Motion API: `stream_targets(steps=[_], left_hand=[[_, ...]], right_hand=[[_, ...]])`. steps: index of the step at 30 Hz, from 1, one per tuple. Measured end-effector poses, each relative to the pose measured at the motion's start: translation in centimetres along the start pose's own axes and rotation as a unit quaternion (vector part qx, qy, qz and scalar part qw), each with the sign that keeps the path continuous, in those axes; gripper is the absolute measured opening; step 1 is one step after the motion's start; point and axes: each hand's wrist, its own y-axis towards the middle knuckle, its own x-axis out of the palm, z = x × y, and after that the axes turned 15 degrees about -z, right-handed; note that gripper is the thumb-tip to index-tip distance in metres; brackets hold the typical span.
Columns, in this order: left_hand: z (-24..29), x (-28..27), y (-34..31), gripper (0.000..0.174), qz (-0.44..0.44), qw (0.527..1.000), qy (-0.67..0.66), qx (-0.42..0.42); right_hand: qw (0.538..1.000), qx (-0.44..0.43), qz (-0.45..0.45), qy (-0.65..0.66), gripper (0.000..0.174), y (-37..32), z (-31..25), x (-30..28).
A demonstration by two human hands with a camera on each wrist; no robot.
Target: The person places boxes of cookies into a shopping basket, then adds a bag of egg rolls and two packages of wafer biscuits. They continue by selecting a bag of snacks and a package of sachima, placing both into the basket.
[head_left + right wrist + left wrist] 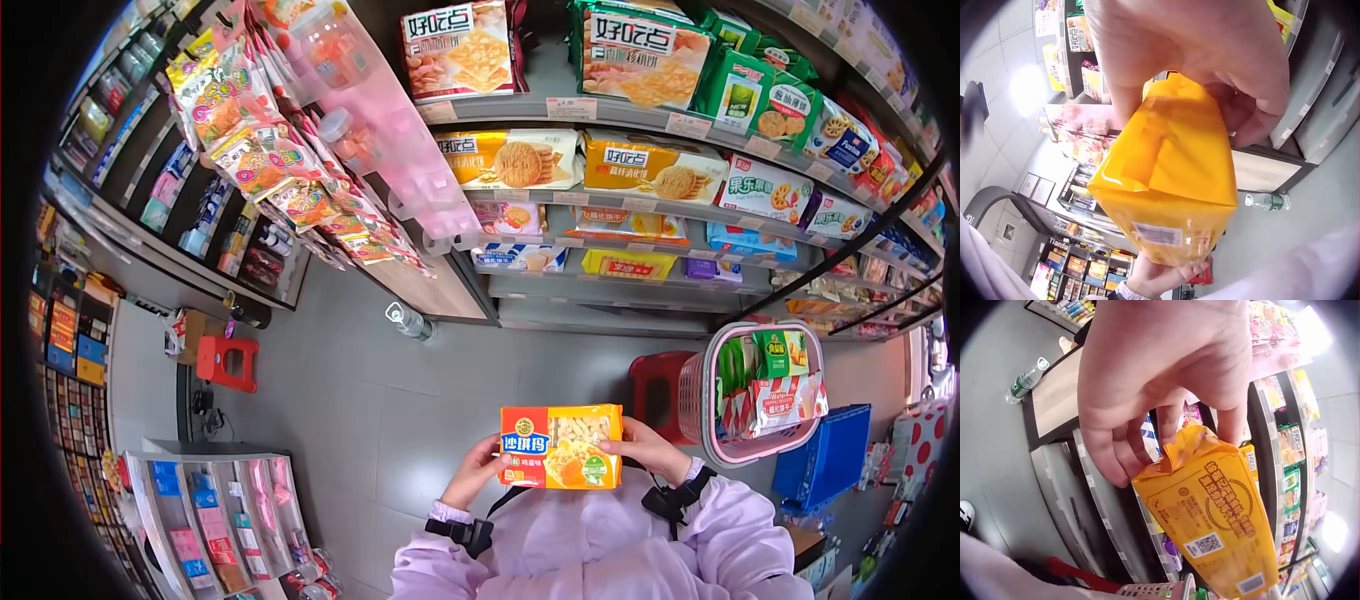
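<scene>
A red and yellow packet of sachima (560, 447) is held level in front of the body, its printed front up in the head view. My left hand (474, 474) grips its left end and my right hand (650, 452) its right end, thumb on the front. In the left wrist view the left fingers (1113, 450) curl about the crimped end, and the orange back of the packet (1222, 519) shows small print and a square code. From the right wrist, the packet's folded yellow end (1166, 156) lies between thumb and fingers.
Shelves (560, 115) of boxed and bagged biscuits stand ahead. Hanging candy bags (265, 160) are at the left. A pink basket (690, 395) with several packs sits at the right beside a red stool (655, 395). A water bottle (408, 320) stands on the floor.
</scene>
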Motion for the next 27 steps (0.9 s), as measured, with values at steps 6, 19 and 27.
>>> stream_targets(steps=[6,19,27], left_hand=[[2.0,-5.0,4.5,0.059,-0.015,0.999,0.035,-0.010],[-1.8,-12.1,20.2,0.062,-0.036,0.989,0.140,-0.031],[-12.4,-18.1,30.7,0.063,0.036,0.985,0.164,0.029]], right_hand=[[0.991,-0.022,0.126,-0.047,0.062,4.8,1.0,-1.6],[0.987,0.005,0.161,-0.028,0.044,18.1,3.9,-12.5],[0.956,-0.034,0.226,-0.182,0.061,26.4,7.6,-19.4]])
